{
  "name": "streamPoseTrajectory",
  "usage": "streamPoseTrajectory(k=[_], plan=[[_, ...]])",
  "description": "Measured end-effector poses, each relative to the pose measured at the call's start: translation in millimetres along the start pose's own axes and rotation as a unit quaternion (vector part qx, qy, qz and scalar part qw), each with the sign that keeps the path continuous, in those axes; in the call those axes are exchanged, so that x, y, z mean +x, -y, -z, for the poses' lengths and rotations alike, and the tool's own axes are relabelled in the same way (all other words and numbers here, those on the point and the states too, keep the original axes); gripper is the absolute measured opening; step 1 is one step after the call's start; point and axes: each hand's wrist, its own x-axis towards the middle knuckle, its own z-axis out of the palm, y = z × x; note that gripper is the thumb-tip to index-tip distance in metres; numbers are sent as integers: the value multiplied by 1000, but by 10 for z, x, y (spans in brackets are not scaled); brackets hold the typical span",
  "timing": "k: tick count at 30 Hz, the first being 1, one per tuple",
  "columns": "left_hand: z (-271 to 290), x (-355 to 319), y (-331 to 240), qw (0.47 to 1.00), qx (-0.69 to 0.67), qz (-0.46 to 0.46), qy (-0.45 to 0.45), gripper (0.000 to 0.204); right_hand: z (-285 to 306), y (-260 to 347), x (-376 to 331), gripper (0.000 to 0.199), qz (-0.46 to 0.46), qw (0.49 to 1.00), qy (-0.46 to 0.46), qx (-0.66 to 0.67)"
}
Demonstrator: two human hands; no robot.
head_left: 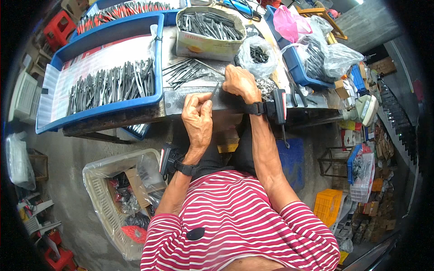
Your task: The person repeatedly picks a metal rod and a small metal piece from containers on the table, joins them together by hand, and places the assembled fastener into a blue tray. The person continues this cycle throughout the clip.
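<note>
Landmark for this report: the open carton (203, 49) of dark metal strips (210, 26) on the counter (281, 67).

Left hand (197, 119): positioned on the person's side of the carton, apart from it. Its grip is closed with thumb and fingertips on a slim dark piece (214, 91), which slants upward toward the carton.

Right hand (242, 83): near the carton's right near corner, back upward, fingers curled. A thin rod (209, 67) slants across in front of the carton and reaches these fingers. I cannot tell whether this grip holds the rod, as the fingertips are hidden.

Both wrists carry black straps with a device attached.

Loose dark pieces (183, 72) lie in a spread pile just in front of the carton, toward its left. Left of the carton stands a blue tray (159, 63), partly lined with pale sheet, bearing rows of similar dark pieces (113, 86). Just right of the carton, an open clear bag (266, 67) contains small black parts. Farther right is a blue bin (296, 67) with filled plastic bags. Dark-handled pliers (296, 92) lie right of the carton and nearer the person.
</note>
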Motion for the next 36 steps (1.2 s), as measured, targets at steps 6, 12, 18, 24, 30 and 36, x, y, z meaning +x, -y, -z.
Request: streamPoseTrajectory(k=[6, 12, 18, 24, 30, 36], plan=[[0, -2, 19, 1000, -16, 7, 1, 13, -94, -64, 77, 18, -12, 1000, -10, 15], [22, 1, 16, 999, -30, 35, 11, 13, -84, -163, 165, 22, -68, 991, 71, 86], [26, 13, -5, 998, -31, 53, 9, 12, -177, -183, 97, 27, -25, 996, -42, 72], [29, 54, -31, 989, -102, 108, 4, 13, -295, -287, -18, 30, 43, 975, -163, 145], [-33, 58, -45, 968, -180, 171, 26, 12, -259, -369, -254, 23, 85, 952, -155, 251], [-150, 36, 18, 956, -214, 195, 48, 18, -174, -254, -545, 10, 1, 889, -140, 437]])
